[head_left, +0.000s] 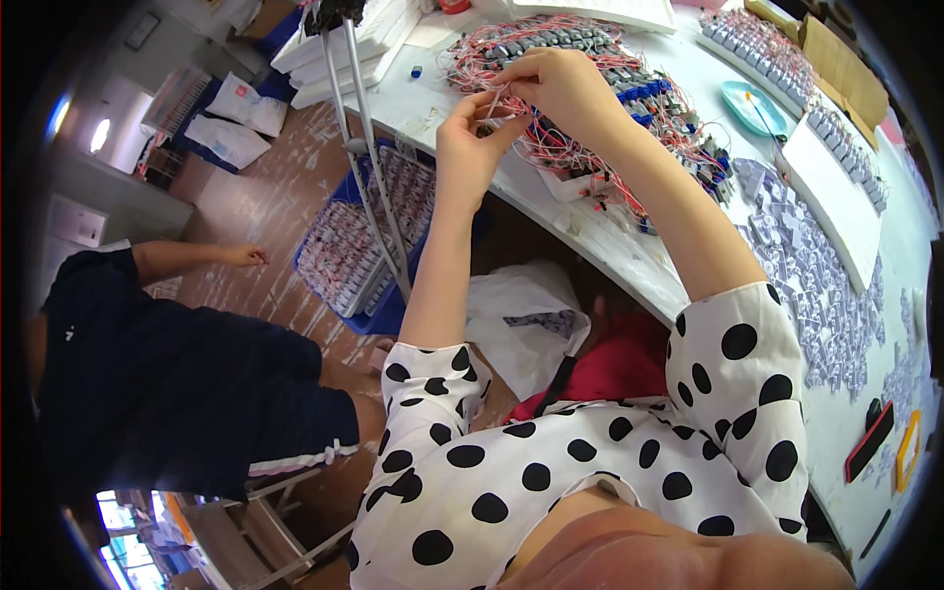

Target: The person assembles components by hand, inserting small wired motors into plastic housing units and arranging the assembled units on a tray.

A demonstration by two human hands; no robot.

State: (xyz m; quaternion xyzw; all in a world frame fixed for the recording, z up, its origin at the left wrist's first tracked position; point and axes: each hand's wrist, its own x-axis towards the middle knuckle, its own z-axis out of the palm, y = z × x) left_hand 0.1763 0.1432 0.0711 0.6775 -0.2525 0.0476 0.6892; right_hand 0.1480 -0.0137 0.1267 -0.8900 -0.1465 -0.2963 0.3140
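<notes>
Presently, I note left hand (470,138) and right hand (556,84) pinching thin wires (501,99) above the tabletop (418,98), beside piled wired parts (644,106); I judge tugging could snag that tangle, straining leads.

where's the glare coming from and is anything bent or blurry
Head view: glare from the bright light at upper left and washed-out window at lower left; head view: fisheye bows the front edge of the table, picture's rim black; head view: left hand and right hand fairly sharp, the pale strand between them too fine to make out.
</notes>
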